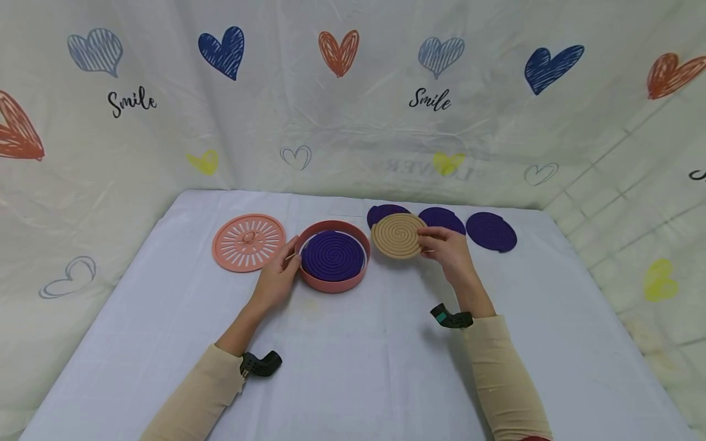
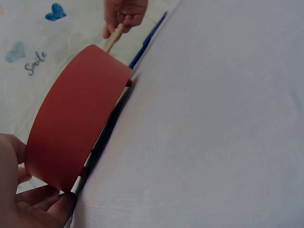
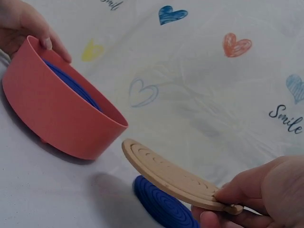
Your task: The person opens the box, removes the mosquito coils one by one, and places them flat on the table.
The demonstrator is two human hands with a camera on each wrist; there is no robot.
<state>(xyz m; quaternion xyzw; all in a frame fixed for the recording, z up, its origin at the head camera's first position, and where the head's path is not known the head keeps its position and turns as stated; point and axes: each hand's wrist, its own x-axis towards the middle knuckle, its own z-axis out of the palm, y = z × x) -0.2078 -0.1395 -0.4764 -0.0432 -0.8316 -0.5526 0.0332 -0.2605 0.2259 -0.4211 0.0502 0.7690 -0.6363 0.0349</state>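
White tablecloth (image 1: 353,355) below tan coil (image 1: 397,236), right edge in right grip (image 1: 448,251)

The pink container (image 1: 332,286) looks smooth and matt (the tan coil (image 1: 397,236), matt but ridged).

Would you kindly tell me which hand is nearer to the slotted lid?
The left hand: it is just to the right of the slotted lid, gripping the container. The right hand is farther off, past the container, holding the tan coil.

Tan spiral coil (image 1: 397,236), 4 purple spiral coils (image 1: 333,256), coral case (image 1: 333,286), coral ray-slotted lid (image 1: 249,242).
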